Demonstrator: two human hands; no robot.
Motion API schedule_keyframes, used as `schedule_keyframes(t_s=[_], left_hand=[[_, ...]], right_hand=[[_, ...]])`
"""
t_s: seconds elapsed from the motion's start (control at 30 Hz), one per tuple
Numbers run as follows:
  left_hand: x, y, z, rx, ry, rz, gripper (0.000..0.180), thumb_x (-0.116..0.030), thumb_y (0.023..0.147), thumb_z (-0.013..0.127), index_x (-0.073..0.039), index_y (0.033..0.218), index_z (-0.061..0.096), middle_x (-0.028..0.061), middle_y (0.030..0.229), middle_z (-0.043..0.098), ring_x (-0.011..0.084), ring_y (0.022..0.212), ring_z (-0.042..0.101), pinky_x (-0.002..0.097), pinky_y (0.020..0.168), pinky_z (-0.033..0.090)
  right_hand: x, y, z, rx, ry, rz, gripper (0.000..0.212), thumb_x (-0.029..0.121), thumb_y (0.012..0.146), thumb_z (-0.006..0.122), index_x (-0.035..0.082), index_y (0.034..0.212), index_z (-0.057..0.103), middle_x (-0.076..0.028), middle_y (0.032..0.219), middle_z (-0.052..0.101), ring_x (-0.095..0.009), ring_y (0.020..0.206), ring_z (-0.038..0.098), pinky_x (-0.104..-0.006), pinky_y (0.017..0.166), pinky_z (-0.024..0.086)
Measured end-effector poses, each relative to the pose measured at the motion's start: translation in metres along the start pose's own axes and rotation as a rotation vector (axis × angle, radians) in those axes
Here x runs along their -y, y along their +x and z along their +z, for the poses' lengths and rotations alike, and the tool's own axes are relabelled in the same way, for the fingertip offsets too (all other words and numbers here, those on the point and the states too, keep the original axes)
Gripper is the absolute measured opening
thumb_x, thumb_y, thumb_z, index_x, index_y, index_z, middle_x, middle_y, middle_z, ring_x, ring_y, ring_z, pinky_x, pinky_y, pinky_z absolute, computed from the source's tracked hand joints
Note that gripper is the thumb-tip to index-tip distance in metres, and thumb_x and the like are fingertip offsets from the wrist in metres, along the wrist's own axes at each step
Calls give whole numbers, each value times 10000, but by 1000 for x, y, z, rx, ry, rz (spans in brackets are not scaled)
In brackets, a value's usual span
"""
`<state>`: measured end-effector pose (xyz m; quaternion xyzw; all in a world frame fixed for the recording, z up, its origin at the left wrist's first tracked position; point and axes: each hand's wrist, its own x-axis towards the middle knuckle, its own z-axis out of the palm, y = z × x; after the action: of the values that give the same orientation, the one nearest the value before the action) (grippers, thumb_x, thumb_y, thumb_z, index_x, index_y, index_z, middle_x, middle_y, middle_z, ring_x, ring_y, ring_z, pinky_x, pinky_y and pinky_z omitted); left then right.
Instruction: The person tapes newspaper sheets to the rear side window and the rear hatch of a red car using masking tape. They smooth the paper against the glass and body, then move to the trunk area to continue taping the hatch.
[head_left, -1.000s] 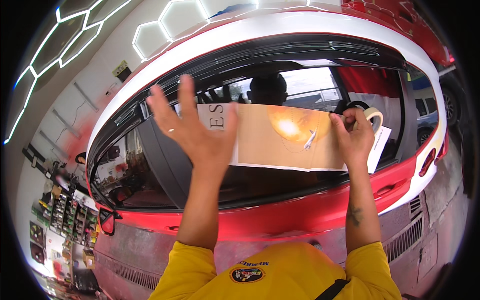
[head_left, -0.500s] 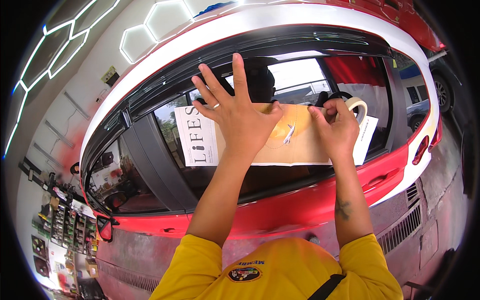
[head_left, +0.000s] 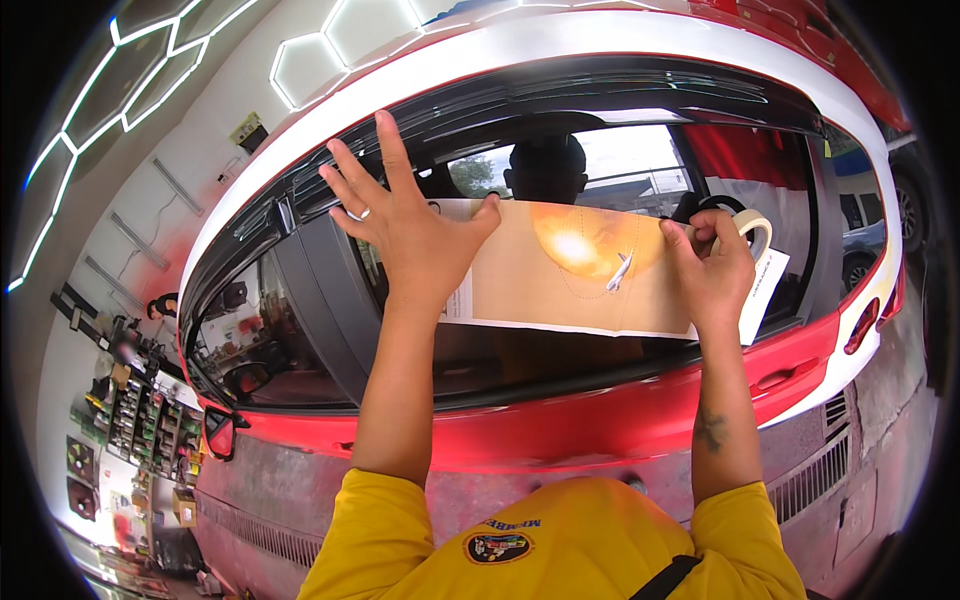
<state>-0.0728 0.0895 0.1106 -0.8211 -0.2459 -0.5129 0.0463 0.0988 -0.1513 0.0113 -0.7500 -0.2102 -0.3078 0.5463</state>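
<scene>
A person in a yellow shirt (head_left: 600, 530) works with two bare hands at the side of a red-and-white car (head_left: 570, 430), a long printed paper page (head_left: 510, 280) spanning the center of the frame in front of the dark rear door window (head_left: 520, 365). The left hand (head_left: 410, 240), a ring on one finger, is spread wide over the left part of the page, its thumb reaching the upper edge and its other fingers pointing to the upper left. The right hand (head_left: 715, 275), right of center, has its thumb at the page's upper edge and its fingers curled narrow; whether they pinch the paper cannot be told. Just beside those fingers stands a cream roll of masking tape (head_left: 763, 235), partly hidden by the hand. An orange glowing sphere and a small white airplane (head_left: 619, 272) are printed on the tan page, whose white end shows right of the right wrist. A side mirror (head_left: 219, 435) juts out at lower left, and a taillight (head_left: 862, 327) sits at far right. Hexagonal lights (head_left: 310, 70) glow at upper left, loaded shelves (head_left: 150, 430) stand at lower left, and a floor grate (head_left: 812, 475) runs at lower right.
</scene>
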Motion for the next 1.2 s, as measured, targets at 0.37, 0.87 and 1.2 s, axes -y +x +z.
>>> schedule_keyframes(t_s=[0.37,0.87,1.2], left_hand=[[73,18,-22,-54,37,-93,1474,-406,674,1016,-211,1782,65,424,1744,-19,615,1630,-63,823,1208,47],[-3,-71,0,-246,-274,353,665,-142,852,807,-96,1487,614,254,1543,517,440,1483,455,644,1237,297],[-83,-110,80,135,-8,422,896,-594,943,716,-252,1715,418,175,1822,226,461,1686,129,801,1249,30]], right_hand=[[-2,0,0,-9,1,-34,349,315,871,942,72,995,723,-20,850,651,-136,669,575,-318,641,499],[8,-2,2,19,-66,-31,304,352,882,906,116,955,729,-51,832,695,-232,716,680,-389,666,543],[44,-2,11,92,24,-118,163,246,887,830,124,923,728,-37,747,722,-262,705,719,-422,631,564]])
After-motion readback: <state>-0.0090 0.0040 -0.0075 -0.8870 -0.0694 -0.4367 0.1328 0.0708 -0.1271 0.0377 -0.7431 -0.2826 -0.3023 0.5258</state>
